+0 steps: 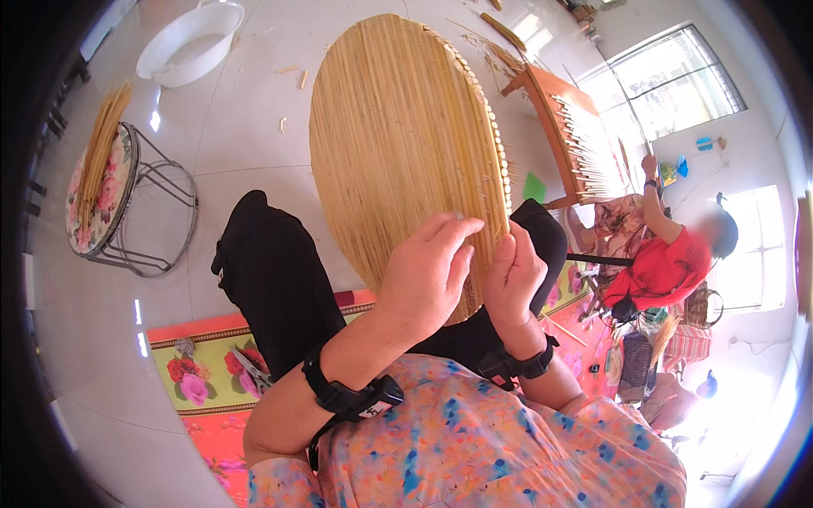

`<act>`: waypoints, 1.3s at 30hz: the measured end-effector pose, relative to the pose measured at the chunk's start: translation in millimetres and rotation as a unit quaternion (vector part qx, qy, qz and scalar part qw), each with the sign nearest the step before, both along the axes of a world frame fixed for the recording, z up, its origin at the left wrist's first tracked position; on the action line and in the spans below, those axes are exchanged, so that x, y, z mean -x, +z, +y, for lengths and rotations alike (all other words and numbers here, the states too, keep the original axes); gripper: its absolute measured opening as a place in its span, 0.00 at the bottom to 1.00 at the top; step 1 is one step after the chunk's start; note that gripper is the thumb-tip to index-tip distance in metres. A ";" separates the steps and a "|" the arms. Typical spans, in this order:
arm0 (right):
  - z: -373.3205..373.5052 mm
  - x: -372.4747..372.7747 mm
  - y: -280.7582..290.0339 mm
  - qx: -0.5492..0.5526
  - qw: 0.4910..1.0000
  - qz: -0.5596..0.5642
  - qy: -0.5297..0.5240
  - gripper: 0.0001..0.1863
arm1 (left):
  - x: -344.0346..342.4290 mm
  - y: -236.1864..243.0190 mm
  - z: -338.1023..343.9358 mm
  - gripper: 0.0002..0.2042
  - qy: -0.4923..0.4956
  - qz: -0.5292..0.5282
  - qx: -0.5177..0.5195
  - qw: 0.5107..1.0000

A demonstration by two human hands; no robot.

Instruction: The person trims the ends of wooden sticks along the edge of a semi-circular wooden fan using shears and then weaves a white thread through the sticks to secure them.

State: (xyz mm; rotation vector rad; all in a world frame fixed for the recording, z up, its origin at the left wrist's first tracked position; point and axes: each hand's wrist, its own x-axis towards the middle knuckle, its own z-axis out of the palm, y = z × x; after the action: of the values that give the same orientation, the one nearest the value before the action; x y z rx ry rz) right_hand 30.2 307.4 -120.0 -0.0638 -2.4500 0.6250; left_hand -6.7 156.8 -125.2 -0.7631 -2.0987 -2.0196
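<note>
An oval panel of pale straw strips (373, 135), with a knobbly bound right edge, rests between my black-clad knees. My left hand (428, 271) lies on its lower part, fingers slightly bent and reaching toward that edge, with nothing visibly gripped. My right hand (517, 275) grips the lower right edge, thumb on the front and the other fingers mostly hidden. A few thin loose strand ends show on the panel just above my hands.
A stool (129, 165) holds straw bundles (103, 135); a white basin (186, 46) sits behind it. A wooden rack with sticks (567, 144) stands right, beside a person in red (669, 267). Below are a floral mat (199, 381), scissors (254, 372) and baskets (635, 364).
</note>
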 end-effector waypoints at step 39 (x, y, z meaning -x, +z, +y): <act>-15.4 30.0 10.7 0.058 0.998 -0.006 -0.035 0.09 | 17.5 -0.8 -52.8 0.08 -0.031 -0.108 -0.086 0.990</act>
State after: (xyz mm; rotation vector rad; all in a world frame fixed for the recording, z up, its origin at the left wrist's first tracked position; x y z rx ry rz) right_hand 0.2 292.0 -109.3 -0.2002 -2.4097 0.7371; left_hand -24.2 104.0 -126.0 -0.6131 -1.9919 -2.3747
